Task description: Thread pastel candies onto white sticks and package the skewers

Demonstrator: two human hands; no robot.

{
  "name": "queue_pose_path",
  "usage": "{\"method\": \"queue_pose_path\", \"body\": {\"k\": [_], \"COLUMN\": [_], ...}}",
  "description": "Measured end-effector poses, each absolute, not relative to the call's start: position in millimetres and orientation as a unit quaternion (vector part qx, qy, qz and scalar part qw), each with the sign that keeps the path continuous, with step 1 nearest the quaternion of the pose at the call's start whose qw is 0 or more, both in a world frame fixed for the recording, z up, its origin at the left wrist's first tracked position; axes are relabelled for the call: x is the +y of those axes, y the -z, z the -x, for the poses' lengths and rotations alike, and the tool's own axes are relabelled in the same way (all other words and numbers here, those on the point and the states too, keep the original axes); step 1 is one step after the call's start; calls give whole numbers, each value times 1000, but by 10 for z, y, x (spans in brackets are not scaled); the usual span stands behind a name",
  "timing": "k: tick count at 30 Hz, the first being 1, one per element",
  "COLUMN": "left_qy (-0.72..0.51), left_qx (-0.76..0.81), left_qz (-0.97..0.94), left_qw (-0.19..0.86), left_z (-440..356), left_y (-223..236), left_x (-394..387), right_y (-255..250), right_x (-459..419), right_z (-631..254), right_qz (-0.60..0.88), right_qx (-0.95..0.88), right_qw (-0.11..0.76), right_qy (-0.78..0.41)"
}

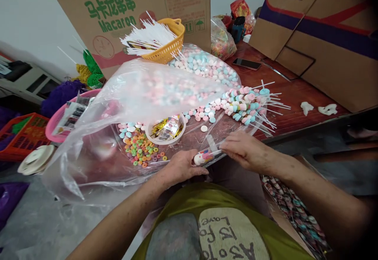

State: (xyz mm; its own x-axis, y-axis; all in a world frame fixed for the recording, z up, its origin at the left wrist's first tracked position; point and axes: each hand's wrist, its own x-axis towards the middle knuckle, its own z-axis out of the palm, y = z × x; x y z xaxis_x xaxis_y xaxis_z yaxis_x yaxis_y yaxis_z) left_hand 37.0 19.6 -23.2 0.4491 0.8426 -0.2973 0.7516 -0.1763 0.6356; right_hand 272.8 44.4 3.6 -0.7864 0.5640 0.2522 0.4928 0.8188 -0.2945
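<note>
My left hand (184, 165) is closed around a small wrapped candy skewer (203, 156), white with a colourful printed wrapper. At its other end, my right hand (246, 150) pinches the clear wrapper end, its fingers pressed together; whether the stick is also between them I cannot tell. Just beyond the hands stands a white bowl (149, 134) of gold ties and printed wrappers. Ring-shaped cereal pieces (141, 146) lie loose left of it. To the upper right, finished candy skewers (245, 104) are piled with their white sticks pointing right.
A large clear plastic bag (124, 94) covers much of the table, with pastel candies (206, 67) behind it. A yellow basket (174, 43) holds white sticks. Cardboard boxes (191, 0) stand behind and at right. A phone (247, 63) and a pink basin (53, 128) flank the bag.
</note>
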Motion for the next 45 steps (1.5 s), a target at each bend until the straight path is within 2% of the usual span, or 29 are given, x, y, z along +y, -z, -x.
{"method": "queue_pose_path", "body": {"k": [4, 7, 11, 13, 16, 19, 24, 28, 30, 32, 34, 36, 43, 45], "left_qy": [-87, -102, -156, -140, -86, -123, -186, -212, -243, -260, -238, -207, -192, -188], "left_qx": [519, 501, 433, 420, 407, 413, 457, 514, 549, 580, 598, 587, 470, 489], "left_qz": [-743, -712, -631, -579, -546, -493, -453, -442, -475, -554, -636, -682, -653, -628], "left_qw": [414, 481, 625, 685, 727, 756, 742, 704, 643, 538, 426, 383, 562, 575], "left_z": [-544, -638, -371, -169, -28, -110, -322, -372, -370, -360, -347, -326, -170, -137], "left_y": [342, 320, 82, -12, 3, 132, 213, 211, 251, 309, 351, 348, 150, 151], "left_x": [140, 124, 193, 211, 146, 9, -131, -149, -145, -139, -138, -145, -126, -98], "right_y": [-1, 3, -12, -34, -69, -62, 20, 77, 129, 207, 293, 365, 336, 264], "right_x": [400, 430, 544, 590, 616, 617, 637, 587, 506, 398, 285, 192, 180, 245], "right_z": [-2524, -2407, -2478, -2545, -2583, -2543, -2413, -2286, -2204, -2098, -1972, -1845, -1707, -1774], "right_qz": [285, 265, 245, 242, 238, 241, 262, 334, 387, 397, 403, 436, 475, 479], "right_qx": [-941, -942, -928, -920, -919, -925, -925, -866, -795, -731, -668, -610, -568, -640], "right_qw": [130, 109, 150, 170, 182, 178, 166, 215, 252, 256, 251, 261, 280, 335], "right_qy": [-125, -177, -239, -256, -256, -233, -219, -303, -393, -493, -573, -609, -612, -499]}}
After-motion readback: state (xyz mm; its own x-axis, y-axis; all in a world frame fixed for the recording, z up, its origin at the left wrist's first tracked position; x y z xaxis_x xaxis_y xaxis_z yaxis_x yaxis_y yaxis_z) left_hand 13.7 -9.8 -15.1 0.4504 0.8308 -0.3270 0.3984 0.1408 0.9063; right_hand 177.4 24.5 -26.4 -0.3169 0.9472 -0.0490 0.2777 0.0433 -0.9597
